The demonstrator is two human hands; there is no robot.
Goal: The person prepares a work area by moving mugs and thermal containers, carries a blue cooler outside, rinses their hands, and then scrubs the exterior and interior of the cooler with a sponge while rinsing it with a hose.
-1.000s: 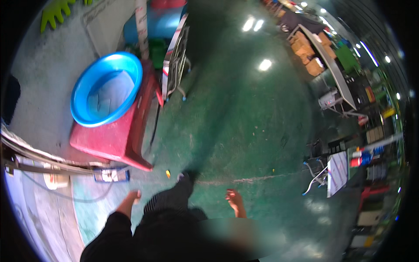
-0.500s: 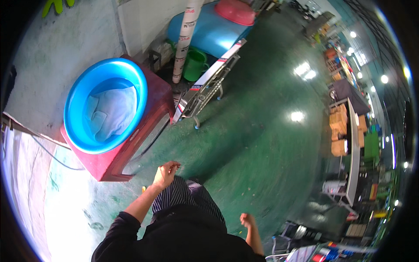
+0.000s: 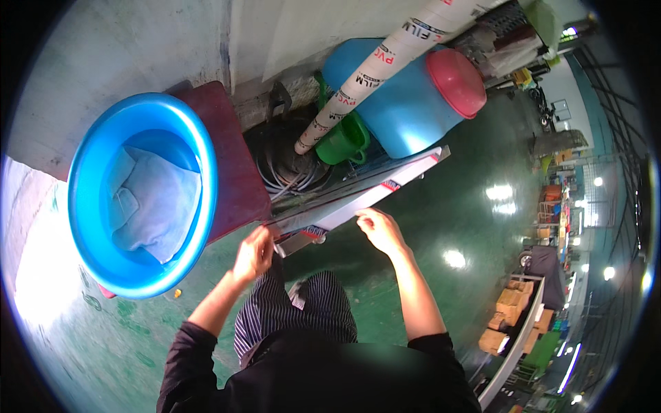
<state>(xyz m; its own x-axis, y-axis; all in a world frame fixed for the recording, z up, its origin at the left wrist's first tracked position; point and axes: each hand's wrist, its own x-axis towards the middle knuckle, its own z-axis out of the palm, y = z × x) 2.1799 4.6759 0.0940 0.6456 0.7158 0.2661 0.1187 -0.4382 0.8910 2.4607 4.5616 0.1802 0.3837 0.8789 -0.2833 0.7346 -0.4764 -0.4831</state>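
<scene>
Both hands are on a folded aluminium stepladder [image 3: 358, 196] that lies slanted against the clutter by the wall. The left hand [image 3: 253, 252] has its fingers curled around the ladder's near end, beside the dark red stand [image 3: 237, 172] that carries a blue basin [image 3: 141, 196] with a pale cloth in it. The right hand [image 3: 379, 230] rests on the ladder's long edge, fingers bent over the rail; whether they close fully underneath I cannot tell. This looks like the taking-hold stage. Lifting it free would call for a firm two-handed grip, keeping clear of the green jug [image 3: 342, 141] and the blue drum [image 3: 406, 103] behind.
</scene>
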